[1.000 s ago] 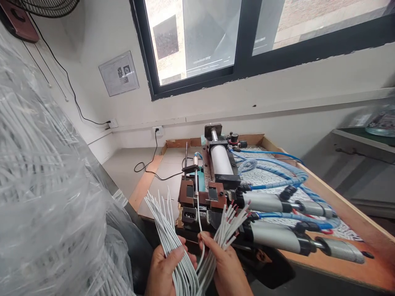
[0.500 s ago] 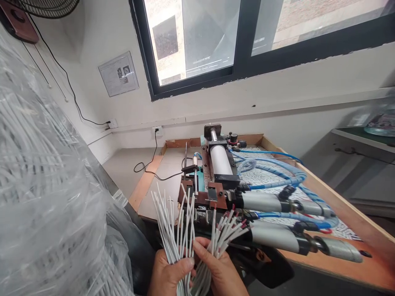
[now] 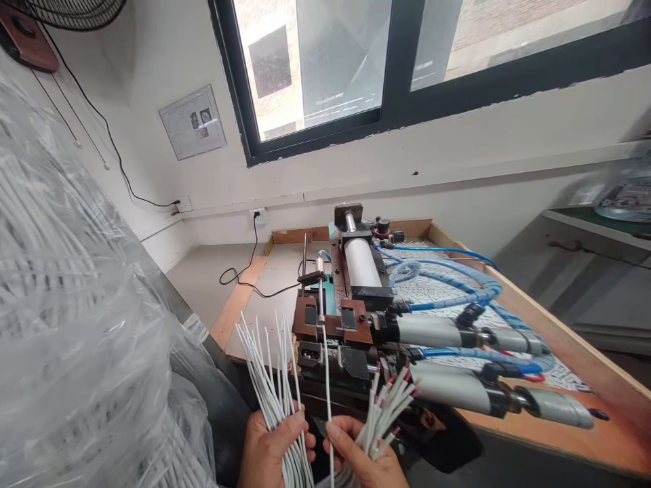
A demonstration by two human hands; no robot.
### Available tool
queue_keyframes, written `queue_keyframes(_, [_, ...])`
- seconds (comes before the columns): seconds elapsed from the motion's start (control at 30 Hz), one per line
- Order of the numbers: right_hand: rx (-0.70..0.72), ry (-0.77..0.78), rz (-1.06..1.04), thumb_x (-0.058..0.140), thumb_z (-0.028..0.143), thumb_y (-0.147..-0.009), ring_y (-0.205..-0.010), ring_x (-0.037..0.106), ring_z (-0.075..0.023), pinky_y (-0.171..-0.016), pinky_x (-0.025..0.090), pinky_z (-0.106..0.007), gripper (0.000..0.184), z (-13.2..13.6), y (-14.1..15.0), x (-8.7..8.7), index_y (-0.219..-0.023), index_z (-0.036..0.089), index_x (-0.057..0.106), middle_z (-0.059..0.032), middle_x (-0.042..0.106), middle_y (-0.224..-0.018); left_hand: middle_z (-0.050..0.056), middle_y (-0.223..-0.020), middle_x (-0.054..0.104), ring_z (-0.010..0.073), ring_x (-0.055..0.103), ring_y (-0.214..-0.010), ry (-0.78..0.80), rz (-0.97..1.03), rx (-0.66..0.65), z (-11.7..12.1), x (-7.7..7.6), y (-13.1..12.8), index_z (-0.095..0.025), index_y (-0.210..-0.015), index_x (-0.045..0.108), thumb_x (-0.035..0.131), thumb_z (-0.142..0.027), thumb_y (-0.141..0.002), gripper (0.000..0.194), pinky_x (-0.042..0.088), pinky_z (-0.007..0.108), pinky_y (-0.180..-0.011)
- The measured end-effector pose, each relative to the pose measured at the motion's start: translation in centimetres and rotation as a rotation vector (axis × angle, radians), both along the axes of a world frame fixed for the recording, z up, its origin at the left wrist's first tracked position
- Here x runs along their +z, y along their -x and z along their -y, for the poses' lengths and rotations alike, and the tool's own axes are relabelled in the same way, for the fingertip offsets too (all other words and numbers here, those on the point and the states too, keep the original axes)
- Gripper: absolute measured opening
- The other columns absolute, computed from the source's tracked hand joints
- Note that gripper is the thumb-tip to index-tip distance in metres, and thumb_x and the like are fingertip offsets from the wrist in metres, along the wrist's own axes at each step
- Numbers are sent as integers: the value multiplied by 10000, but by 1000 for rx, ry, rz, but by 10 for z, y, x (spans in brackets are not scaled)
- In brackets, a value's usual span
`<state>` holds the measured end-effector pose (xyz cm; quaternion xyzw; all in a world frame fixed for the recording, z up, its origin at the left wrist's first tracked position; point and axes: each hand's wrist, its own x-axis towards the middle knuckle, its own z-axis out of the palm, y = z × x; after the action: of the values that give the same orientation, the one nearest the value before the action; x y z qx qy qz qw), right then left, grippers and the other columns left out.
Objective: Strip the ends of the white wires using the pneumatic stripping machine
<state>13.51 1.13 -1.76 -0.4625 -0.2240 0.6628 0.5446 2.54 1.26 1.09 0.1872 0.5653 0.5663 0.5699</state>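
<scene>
My left hand is closed round a bundle of white cables, their plain ends fanning upward. Between thumb and forefinger, my right hand pinches a single white cable that stands upright, its tip in front of the machine's clamp area. The same hand also carries a second bunch of cables with reddish ends, leaning right. Just beyond both hands is a pneumatic machine with brown blocks and silver cylinders. The lower ends of the cables are out of view.
Clear plastic wrapping over many white cables fills the left side. Silver cylinders and blue air hoses spread right across the wooden-edged bench. A black cord runs to a wall socket below the window.
My hands have moved apart. One cable has been separated from the left bundle and is now pinched upright in my right hand; the red-ended bunch has shifted right.
</scene>
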Motion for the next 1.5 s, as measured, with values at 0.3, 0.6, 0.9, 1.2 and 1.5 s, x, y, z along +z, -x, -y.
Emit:
queue_keyframes(0.3, [99,-21,-55,697,371,-551,-432,437,-113,-445,355,-235,244,-7,-3,12,-549,154,586,27,498,-451,-8,-369,580,131,517,-357,-18,22,6,2,1,-1,-132,-559,638,768,-224,-399,226,427,249,-376])
queue_keyframes(0.6, [148,-19,-141,696,394,-559,-382,460,-121,-431,388,-256,272,-10,5,21,-640,159,585,32,517,-406,3,-356,574,115,502,-336,-91,63,-150,2,-6,0,-119,-542,630,754,-222,-438,192,393,233,-380])
queue_keyframes(0.9, [-161,-31,105,701,409,-537,-448,504,-152,-469,399,-265,264,-7,0,15,-560,162,612,14,564,-457,29,-484,633,162,581,-457,-15,64,-26,-1,0,-2,-97,-644,660,765,-284,-437,298,484,308,-476])
queue_keyframes(1.2, [-97,-11,22,660,397,-588,-437,450,-123,-470,364,-247,303,-14,-1,27,-442,163,536,32,499,-433,1,-421,604,140,555,-376,-21,69,-23,-3,-6,0,-122,-619,600,771,-262,-417,300,458,274,-418])
queue_keyframes(1.5, [160,-17,-166,697,399,-552,-359,422,-98,-389,337,-232,281,-15,8,26,-650,153,603,32,520,-439,-35,-401,578,125,529,-339,-124,54,-139,0,-7,-2,-140,-654,588,761,-214,-424,297,397,236,-372])
